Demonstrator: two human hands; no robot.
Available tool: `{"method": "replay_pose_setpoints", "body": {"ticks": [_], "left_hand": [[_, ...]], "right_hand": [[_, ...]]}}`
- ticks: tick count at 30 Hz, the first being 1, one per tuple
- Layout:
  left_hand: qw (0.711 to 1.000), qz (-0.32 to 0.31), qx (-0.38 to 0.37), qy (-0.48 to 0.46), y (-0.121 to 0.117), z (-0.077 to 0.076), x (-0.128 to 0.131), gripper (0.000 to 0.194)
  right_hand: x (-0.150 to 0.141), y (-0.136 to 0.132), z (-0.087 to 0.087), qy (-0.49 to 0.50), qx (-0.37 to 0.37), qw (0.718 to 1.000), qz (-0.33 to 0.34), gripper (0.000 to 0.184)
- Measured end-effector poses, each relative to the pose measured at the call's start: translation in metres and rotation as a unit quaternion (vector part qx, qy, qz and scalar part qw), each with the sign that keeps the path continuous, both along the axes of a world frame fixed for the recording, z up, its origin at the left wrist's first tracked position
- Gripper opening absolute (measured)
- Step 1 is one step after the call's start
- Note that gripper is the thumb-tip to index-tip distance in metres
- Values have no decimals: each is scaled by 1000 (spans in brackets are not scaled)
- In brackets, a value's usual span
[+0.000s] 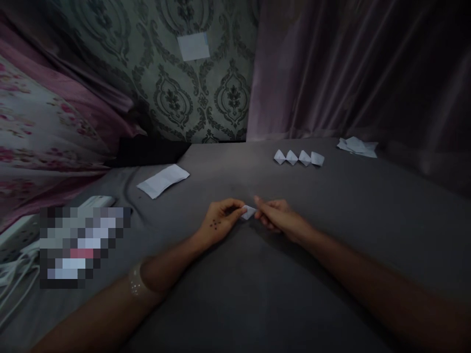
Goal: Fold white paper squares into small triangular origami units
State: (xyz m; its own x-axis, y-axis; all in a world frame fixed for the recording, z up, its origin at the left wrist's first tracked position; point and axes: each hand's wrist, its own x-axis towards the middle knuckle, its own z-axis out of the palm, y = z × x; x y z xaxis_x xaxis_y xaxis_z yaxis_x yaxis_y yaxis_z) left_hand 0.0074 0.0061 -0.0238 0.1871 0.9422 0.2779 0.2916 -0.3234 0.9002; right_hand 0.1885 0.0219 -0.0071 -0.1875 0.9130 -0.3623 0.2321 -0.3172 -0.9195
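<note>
Between my two hands is a small folded piece of white paper (248, 212), held just above the grey sheet. My left hand (221, 220) pinches its left side between thumb and fingers. At its right corner is my right hand (277, 215), thumb raised and fingers curled; whether the fingertips grip the paper is hard to make out. Beyond my right hand, several folded white paper pieces (292, 157) stand in a row, their pointed shapes side by side.
A stack of white paper (164, 180) lies at the left, and loose paper sheets (356, 146) at the far right. A power strip (18, 230) with white cables and a blurred-out device sit at the left edge. Behind are curtains (312, 68) and a patterned wall (172, 93).
</note>
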Motion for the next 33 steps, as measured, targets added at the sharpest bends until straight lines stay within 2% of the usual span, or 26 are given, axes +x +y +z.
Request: {"method": "replay_pose_setpoints", "body": {"ticks": [1, 3, 5, 8, 13, 19, 25, 33], "left_hand": [[999, 7, -37, -29, 1, 0, 0, 11], [993, -3, -91, -70, 3, -2, 0, 14], [990, -18, -119, -80, 4, -3, 0, 19], [990, -25, -119, -68, 5, -4, -1, 24], [992, -29, -121, -21, 5, -1, -2, 29], [985, -68, -158, -29, 7, 3, -2, 36], [977, -126, -170, -16, 12, 4, -6, 36], [964, -197, -181, -7, 23, 5, -13, 29]], "right_hand": [[0, 0, -2, -41, 106, 993, -24, 35], [0, -1, -7, -77, 282, 956, -37, 23], [-2, -2, -12, -78, 353, 932, 10, 18], [-5, -5, -19, -96, 359, 927, 56, 26], [-7, -7, -27, -95, 309, 945, 48, 28], [-7, -8, -25, -85, 317, 944, 40, 24], [-6, -7, -30, -106, 324, 940, 19, 23], [-1, -6, -21, -122, 352, 926, 57, 18]]}}
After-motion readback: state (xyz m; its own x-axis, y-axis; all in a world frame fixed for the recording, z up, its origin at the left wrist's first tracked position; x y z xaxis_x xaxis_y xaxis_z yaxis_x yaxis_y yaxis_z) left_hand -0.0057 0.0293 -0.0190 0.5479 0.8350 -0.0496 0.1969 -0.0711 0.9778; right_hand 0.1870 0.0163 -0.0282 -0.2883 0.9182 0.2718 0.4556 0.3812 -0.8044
